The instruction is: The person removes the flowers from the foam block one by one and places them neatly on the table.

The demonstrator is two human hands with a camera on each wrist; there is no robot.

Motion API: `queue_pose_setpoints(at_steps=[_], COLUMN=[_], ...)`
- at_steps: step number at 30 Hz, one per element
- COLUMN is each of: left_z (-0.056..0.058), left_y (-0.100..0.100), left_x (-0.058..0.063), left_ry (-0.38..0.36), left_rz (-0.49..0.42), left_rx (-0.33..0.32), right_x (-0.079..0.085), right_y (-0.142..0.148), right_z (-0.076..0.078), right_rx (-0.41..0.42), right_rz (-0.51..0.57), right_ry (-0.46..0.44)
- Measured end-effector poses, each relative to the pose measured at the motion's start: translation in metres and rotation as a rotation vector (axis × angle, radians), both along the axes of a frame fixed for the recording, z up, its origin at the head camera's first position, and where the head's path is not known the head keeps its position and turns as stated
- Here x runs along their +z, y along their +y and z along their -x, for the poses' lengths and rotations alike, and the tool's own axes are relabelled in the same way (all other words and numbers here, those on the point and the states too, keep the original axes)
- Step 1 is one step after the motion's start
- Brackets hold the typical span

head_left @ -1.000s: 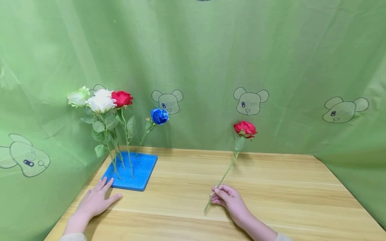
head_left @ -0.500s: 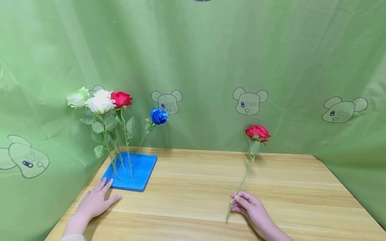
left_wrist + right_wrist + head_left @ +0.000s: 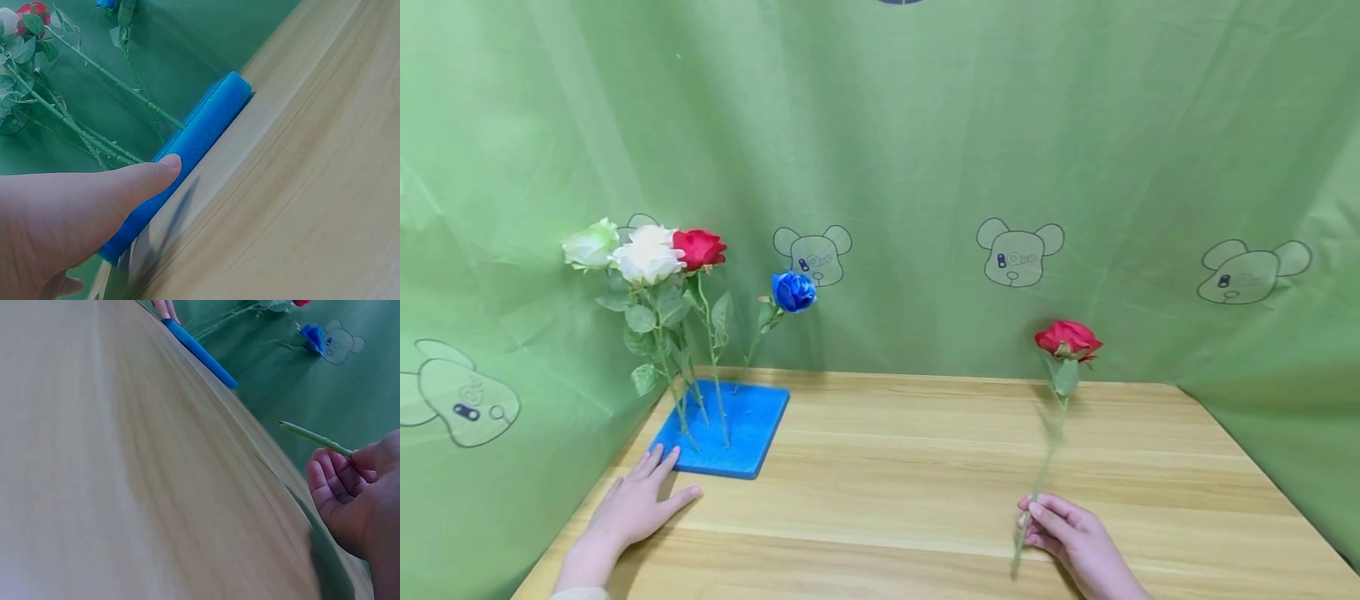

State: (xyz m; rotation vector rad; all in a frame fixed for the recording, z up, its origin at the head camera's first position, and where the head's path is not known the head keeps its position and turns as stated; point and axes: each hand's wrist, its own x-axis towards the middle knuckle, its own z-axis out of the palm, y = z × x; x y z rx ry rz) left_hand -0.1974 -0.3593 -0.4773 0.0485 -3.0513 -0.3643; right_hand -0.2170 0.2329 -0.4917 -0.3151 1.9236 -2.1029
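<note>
My right hand pinches the lower stem of an artificial red rose between thumb and fingers. Its bloom tilts up and away, and the bare stem end sticks out past the fingers in the right wrist view. My left hand lies with fingers spread, the fingertips on the near left corner of a blue foam board. Stuck upright in that board are white roses, a pale green-white rose, another red rose and a shorter, leaning blue rose.
The board lies flat at the left side of a wooden table. A green curtain printed with bear heads encloses the back and both sides, close behind the flowers.
My right hand has moved right and toward me, carrying the red rose with it. The left hand and the board stay where they were.
</note>
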Motion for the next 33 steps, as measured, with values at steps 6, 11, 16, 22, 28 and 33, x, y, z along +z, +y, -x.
queue_pose_setpoints(at_steps=[6, 11, 16, 22, 28, 33], left_z=[-0.001, 0.0, 0.0, 0.0, 0.0, 0.001], left_y=[0.001, 0.001, 0.0, -0.002, -0.003, -0.002], left_x=[-0.001, -0.002, -0.003, -0.004, -0.005, -0.004], left_ry=[0.008, 0.016, 0.007, 0.001, -0.002, -0.003], left_rz=[-0.001, 0.0, -0.007, -0.003, 0.0, 0.003], left_rx=[0.0, -0.002, 0.001, -0.001, -0.006, -0.007], right_x=[-0.001, -0.005, -0.006, -0.003, 0.0, 0.001], right_y=[0.024, 0.048, 0.074, 0.108, 0.147, 0.18], right_z=[-0.004, -0.005, -0.004, 0.002, 0.007, 0.007], right_rx=[0.039, 0.139, 0.232, 0.316, 0.362, 0.377], right_rz=[0.016, 0.184, 0.307, 0.375, 0.428, 0.43], right_ry=[-0.012, 0.036, 0.04, 0.015, 0.002, -0.072])
